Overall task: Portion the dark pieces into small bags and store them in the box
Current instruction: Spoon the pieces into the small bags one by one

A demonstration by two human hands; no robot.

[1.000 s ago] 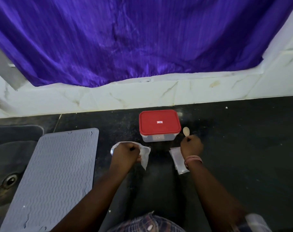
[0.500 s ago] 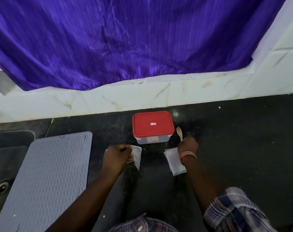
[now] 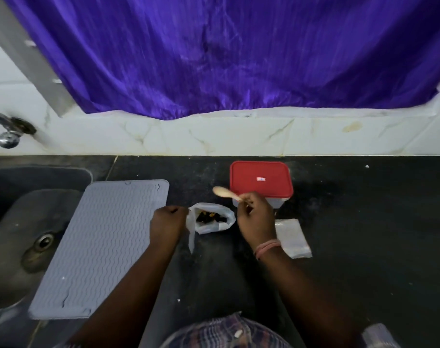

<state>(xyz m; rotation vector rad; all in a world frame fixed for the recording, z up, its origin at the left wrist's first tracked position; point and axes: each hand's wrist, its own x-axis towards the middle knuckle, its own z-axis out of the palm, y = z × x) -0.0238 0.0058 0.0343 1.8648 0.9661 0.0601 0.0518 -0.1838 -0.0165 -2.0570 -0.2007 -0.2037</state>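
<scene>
Since the earlier frame the right hand (image 3: 256, 217) has lifted the wooden spoon (image 3: 226, 192) off the desk (image 3: 364, 222) and carried it leftward, so its bowl now sits above and just beside the open bag (image 3: 213, 219); the mouth of that bag has also been spread wider

Hand state:
- Left hand (image 3: 167, 222): pinches the left rim of the open bag and holds the mouth apart
- Right hand: fingers curled round the spoon handle; the bowl of the spoon appears empty

Location of task items: the dark pieces (image 3: 208, 217) lie inside the open bag, near the middle of the desk, just in front of the box (image 3: 261, 182). The box stands toward the rear edge with its red lid on

Progress, as a judgement: early stage. No filled small bag is visible, the box is not yet opened for storage, and the first scoop appears not yet taken. Remaining: scoop, fill, close, store

Count:
- Box: one
- Spoon: one
- Open bag of dark pieces: one
- Small bags (image 3: 293, 238): a flat clear stack to the right of the right hand; number cannot be told
- Grey mat (image 3: 100, 247): one, at the left beside the sink (image 3: 17, 222)
</scene>
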